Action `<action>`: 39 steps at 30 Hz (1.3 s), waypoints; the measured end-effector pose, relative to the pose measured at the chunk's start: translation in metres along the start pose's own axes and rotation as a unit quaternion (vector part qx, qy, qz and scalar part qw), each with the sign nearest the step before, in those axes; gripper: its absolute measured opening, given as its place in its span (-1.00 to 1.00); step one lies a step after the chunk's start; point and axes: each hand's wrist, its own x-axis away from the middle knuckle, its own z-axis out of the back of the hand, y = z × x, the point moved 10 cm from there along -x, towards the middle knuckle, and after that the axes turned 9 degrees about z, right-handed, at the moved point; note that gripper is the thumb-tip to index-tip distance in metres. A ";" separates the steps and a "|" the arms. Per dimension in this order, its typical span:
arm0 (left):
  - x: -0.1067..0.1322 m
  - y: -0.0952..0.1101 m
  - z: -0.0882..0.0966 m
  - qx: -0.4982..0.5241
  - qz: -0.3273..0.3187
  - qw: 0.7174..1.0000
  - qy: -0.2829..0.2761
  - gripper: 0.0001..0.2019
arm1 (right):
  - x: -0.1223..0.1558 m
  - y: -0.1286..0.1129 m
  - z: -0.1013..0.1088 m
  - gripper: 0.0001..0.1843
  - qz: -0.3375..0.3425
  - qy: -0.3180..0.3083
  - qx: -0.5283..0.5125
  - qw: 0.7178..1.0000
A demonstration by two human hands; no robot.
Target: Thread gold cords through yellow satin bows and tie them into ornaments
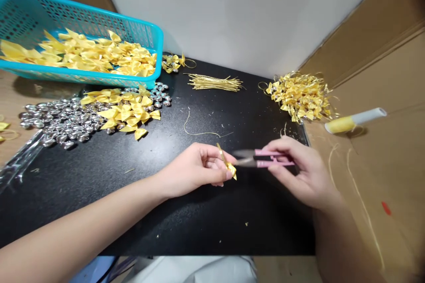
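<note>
Near the middle of the black table (186,225), my left hand (199,166) pinches a small yellow ribbon bow (231,170) with a gold cord (221,152) standing up from it. My right hand (295,168) is closed around the pink handles of a pair of thread snips (265,158). The snips' blades, blurred by motion, point left and reach close to the bow; whether they touch it I cannot tell. Behind my hands lies a loose thread (202,134). Farther back is a bundle of gold cords (214,82).
A turquoise basket (99,73) of yellow bows stands at the back left. In front of it are silver beads (63,121) and loose bows (129,112). Finished-looking bows with cord loops (300,97) are heaped at the back right, beside a yellow-and-white tube (355,120) on cardboard.
</note>
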 end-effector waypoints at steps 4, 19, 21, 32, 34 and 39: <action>0.003 0.001 0.001 -0.018 0.003 1.000 0.001 -0.79 | -0.007 -0.023 -0.002 -0.82 0.097 0.012 0.075 0.992; 0.009 0.001 -0.010 -0.077 0.025 0.996 -0.044 -0.82 | -0.010 -0.028 -0.008 -0.68 0.127 0.017 0.109 0.986; 0.009 0.001 -0.011 -0.084 0.023 0.995 -0.045 -0.80 | -0.010 -0.029 -0.008 -0.67 0.128 0.012 0.117 0.985; 0.009 0.001 -0.011 -0.094 0.016 0.994 -0.049 -0.78 | -0.004 -0.033 -0.008 -0.69 0.139 0.004 0.176 0.975; 0.008 0.000 -0.011 -0.088 0.017 0.995 -0.048 -0.78 | -0.004 -0.034 -0.007 -0.70 0.138 0.000 0.184 0.973; 0.007 0.000 -0.010 -0.081 0.018 0.996 -0.042 -0.76 | -0.003 -0.033 -0.003 -0.71 0.130 -0.007 0.195 0.972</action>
